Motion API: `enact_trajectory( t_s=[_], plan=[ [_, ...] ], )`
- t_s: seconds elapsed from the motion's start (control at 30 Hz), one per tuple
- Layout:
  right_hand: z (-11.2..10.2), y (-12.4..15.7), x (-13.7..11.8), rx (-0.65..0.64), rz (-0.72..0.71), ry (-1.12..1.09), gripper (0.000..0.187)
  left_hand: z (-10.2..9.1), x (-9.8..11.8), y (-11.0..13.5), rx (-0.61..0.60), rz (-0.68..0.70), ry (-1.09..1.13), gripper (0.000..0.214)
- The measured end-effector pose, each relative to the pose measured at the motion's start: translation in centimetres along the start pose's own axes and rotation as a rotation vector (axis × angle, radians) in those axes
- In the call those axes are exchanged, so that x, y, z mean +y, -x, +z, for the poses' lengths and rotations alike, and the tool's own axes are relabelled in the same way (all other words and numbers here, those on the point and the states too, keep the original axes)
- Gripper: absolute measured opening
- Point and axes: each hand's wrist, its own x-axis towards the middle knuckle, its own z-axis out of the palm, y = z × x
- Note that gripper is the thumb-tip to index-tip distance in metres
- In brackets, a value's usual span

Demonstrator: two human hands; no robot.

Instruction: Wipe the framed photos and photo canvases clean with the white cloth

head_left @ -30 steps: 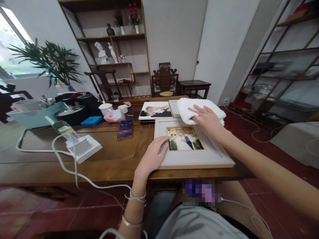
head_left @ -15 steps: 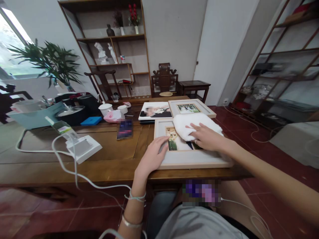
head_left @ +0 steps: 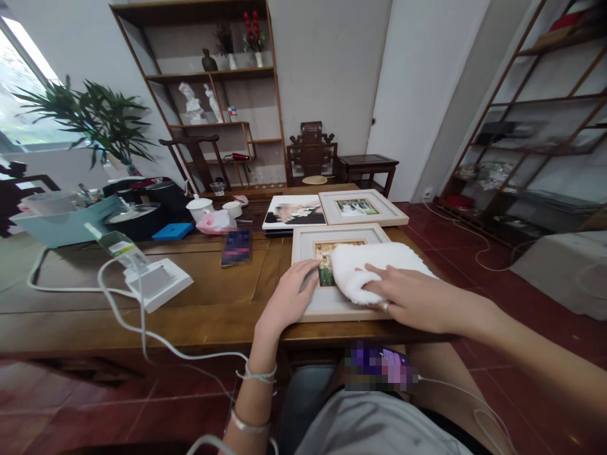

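A light wooden picture frame (head_left: 306, 239) with a photo lies flat at the near edge of the wooden table (head_left: 213, 284). My left hand (head_left: 289, 296) rests flat on the frame's left side, fingers stretched out. My right hand (head_left: 411, 297) presses a folded white towel (head_left: 365, 262) down on the frame's glass, fingers spread over the cloth. The towel covers most of the photo and the frame's right part.
A second framed photo (head_left: 363, 207) and a photo book (head_left: 294, 211) lie behind the frame. A phone (head_left: 236, 246), a white box with cable (head_left: 154, 281), cups (head_left: 200, 206), a pink bag (head_left: 215, 221) and dark pots (head_left: 137, 215) occupy the table's left. Shelves and chairs stand behind.
My right hand has drawn the towel from the far frame toward me, across the near frame's photo to its front right part. The far frame is uncovered. My left hand has stayed put.
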Motion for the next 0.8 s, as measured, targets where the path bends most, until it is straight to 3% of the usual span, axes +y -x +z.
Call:
enact_trajectory(
  t_s=[0.23, 0.4, 0.57, 0.8],
  plan=[
    [2.5, -4.2, 4.3, 0.178, -0.011, 0.024, 0.038, -0.1, 0.0, 0.1, -0.002, -0.016, -0.004, 0.033],
    [3.3, -6.1, 5.8, 0.242, 0.028, 0.082, 0.037, 0.0, 0.0, 0.1, 0.005, -0.010, 0.004, 0.033],
    [2.6, -5.5, 4.9, 0.193, -0.001, 0.078, 0.038, 0.0, 0.0, 0.1, 0.003, -0.004, 0.011, 0.033],
    [-0.2, -0.9, 0.4, -0.044, -0.002, -0.017, 0.032, 0.0, 0.0, 0.1, 0.001, -0.001, 0.007, 0.033]
  ],
)
